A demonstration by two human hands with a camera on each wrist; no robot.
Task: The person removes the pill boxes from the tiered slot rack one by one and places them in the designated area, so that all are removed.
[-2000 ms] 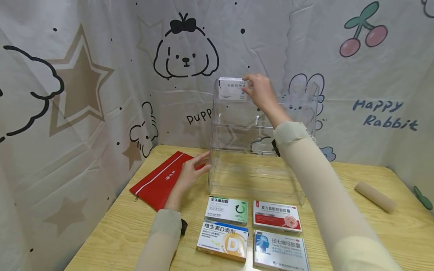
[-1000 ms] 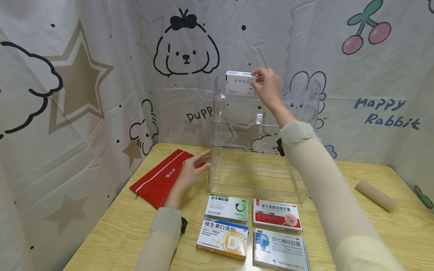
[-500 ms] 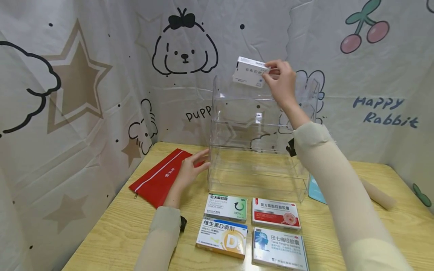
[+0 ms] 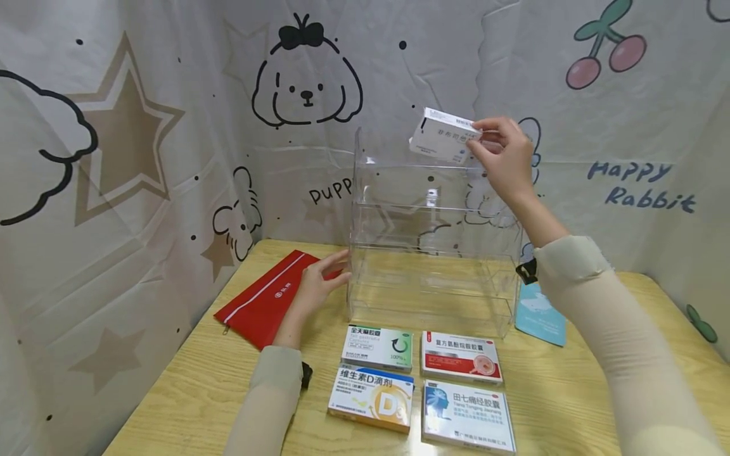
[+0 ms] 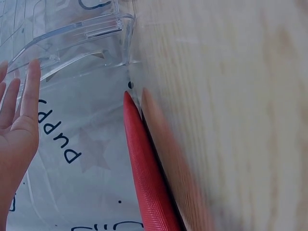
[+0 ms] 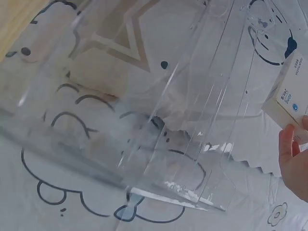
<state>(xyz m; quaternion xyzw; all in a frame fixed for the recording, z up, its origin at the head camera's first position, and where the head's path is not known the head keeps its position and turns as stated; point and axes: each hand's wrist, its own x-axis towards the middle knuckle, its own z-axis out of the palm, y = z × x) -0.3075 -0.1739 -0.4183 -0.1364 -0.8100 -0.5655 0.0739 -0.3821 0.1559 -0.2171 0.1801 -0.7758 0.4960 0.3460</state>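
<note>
My right hand (image 4: 497, 152) pinches a small white medicine box (image 4: 441, 135) by its right end, tilted, in the air just above the top right of a clear acrylic tiered shelf (image 4: 399, 209). The right wrist view shows the box's corner (image 6: 290, 94) by my fingers (image 6: 293, 161) and the shelf walls (image 6: 168, 120). My left hand (image 4: 319, 282) rests with straight fingers against the shelf's lower left wall. The left wrist view shows that flat palm (image 5: 17, 125) beside the shelf's corner (image 5: 96, 33).
Four medicine boxes lie in front of the shelf: green-white (image 4: 377, 347), red-white (image 4: 461, 357), orange-white (image 4: 371, 399), blue-white (image 4: 467, 415). A red zip pouch (image 4: 265, 297) lies at the left, a light blue packet (image 4: 540, 313) at the right. Printed curtains enclose the wooden table (image 4: 188, 392).
My right hand has lifted the white box off the shelf's top tier and carried it rightward, tilting it. The blue packet came into view behind my arm. The left hand has stayed put.
</note>
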